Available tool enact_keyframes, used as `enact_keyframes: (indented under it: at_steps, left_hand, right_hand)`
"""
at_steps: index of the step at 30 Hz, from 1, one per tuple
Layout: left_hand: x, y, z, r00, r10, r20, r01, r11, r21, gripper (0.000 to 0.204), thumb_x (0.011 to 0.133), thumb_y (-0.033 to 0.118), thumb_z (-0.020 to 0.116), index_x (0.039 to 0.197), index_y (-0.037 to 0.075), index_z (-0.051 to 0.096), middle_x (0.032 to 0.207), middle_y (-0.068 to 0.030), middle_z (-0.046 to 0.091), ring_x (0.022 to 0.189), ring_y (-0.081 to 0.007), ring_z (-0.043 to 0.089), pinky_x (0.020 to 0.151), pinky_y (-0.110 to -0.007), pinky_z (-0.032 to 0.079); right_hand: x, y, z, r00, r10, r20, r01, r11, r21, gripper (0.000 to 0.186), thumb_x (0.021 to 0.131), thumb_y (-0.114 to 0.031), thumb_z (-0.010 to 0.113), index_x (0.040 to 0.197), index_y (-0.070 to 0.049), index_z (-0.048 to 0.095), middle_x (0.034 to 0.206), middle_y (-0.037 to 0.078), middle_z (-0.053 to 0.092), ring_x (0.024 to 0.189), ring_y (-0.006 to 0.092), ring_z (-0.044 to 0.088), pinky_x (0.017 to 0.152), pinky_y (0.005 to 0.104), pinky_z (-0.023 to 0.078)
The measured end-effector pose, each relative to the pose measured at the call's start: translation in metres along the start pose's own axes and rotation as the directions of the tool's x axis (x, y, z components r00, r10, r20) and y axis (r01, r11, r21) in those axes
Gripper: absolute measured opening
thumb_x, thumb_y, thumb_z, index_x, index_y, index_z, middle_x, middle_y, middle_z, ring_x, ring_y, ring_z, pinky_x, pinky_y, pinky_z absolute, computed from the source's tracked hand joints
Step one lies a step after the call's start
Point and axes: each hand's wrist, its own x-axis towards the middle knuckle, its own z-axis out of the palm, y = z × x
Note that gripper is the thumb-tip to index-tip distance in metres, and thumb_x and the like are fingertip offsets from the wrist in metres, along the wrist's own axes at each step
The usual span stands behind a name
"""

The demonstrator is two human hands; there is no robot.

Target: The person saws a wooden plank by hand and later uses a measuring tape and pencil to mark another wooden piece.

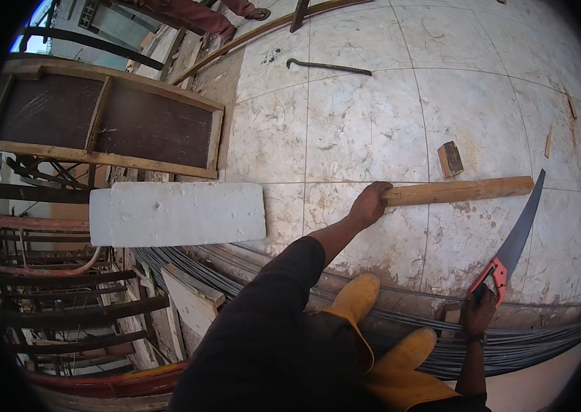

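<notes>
My left hand (369, 203) grips the near end of a wooden batten (461, 191) that lies across the pale tiled floor (366, 123), stretching to the right. My right hand (477, 310) holds a hand saw (514, 242) by its red handle, the dark blade pointing up toward the batten's far end without touching it. My yellow boots (373, 323) stand on a bundle of steel rods (524, 340) just below both hands.
A white foam block (179, 213) lies left of my left hand. A small wooden offcut (450, 159) and a bent steel bar (328, 66) lie farther out on the tiles. A framed wooden panel (105, 123) and stacked timber and pipes fill the left. Another person's legs (201, 15) show at the top.
</notes>
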Motion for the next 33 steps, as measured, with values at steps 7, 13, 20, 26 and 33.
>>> enact_keyframes:
  at_steps: [7,13,20,26,33]
  left_hand:
    - [-0.041,0.013,0.014,0.999,-0.046,-0.027,0.051,0.978,0.205,0.045,0.078,0.002,0.069,0.119,0.011,0.052,0.117,-0.0113,0.052,0.114,-0.0338,0.053,0.093,-0.045,0.05]
    - [-0.042,0.021,0.045,0.961,-0.187,-0.204,0.23,0.949,0.214,0.075,0.075,0.012,0.077,0.141,0.007,0.042,0.139,-0.0163,0.044,0.122,-0.0347,0.05,0.095,-0.046,0.048]
    - [-0.062,0.039,0.014,0.911,-0.408,-0.067,0.413,0.902,0.124,0.059,0.073,0.018,0.076,0.125,0.004,0.052,0.128,-0.0175,0.048,0.121,-0.0357,0.05,0.088,-0.049,0.051]
    - [-0.026,0.064,-0.03,0.898,-0.429,-0.097,0.438,0.892,0.108,0.047,0.074,0.021,0.074,0.114,0.003,0.057,0.115,-0.0175,0.057,0.111,-0.0354,0.058,0.088,-0.048,0.053]
    - [0.082,0.189,-0.176,0.98,-0.176,-0.094,0.199,0.852,0.483,0.038,0.069,0.035,0.082,0.095,0.008,0.075,0.099,-0.0103,0.074,0.092,-0.0258,0.072,0.078,-0.038,0.058]
  right_hand:
    - [-0.004,-0.001,0.016,0.998,0.027,0.065,-0.022,0.997,-0.076,0.049,0.087,-0.026,0.064,0.126,0.001,0.053,0.115,0.023,0.056,0.11,0.0448,0.053,0.088,0.0539,0.044]
    - [0.006,0.065,0.036,0.978,-0.208,0.025,0.206,0.936,-0.285,0.044,0.09,-0.03,0.058,0.124,-0.002,0.055,0.116,0.023,0.056,0.111,0.0437,0.054,0.089,0.0537,0.045]
    - [0.021,0.036,0.031,0.976,-0.202,0.08,0.217,0.93,-0.296,0.044,0.088,-0.028,0.059,0.123,-0.002,0.056,0.116,0.023,0.056,0.11,0.0439,0.054,0.089,0.0541,0.045]
    - [0.033,0.018,0.021,0.982,-0.173,0.077,0.188,0.939,-0.289,0.045,0.087,-0.027,0.06,0.123,-0.002,0.056,0.115,0.023,0.056,0.11,0.044,0.054,0.089,0.0545,0.045]
    - [0.03,0.027,0.013,0.988,-0.132,0.078,0.147,0.957,-0.251,0.045,0.085,-0.025,0.061,0.123,-0.002,0.056,0.115,0.023,0.056,0.11,0.0442,0.054,0.089,0.0549,0.045]
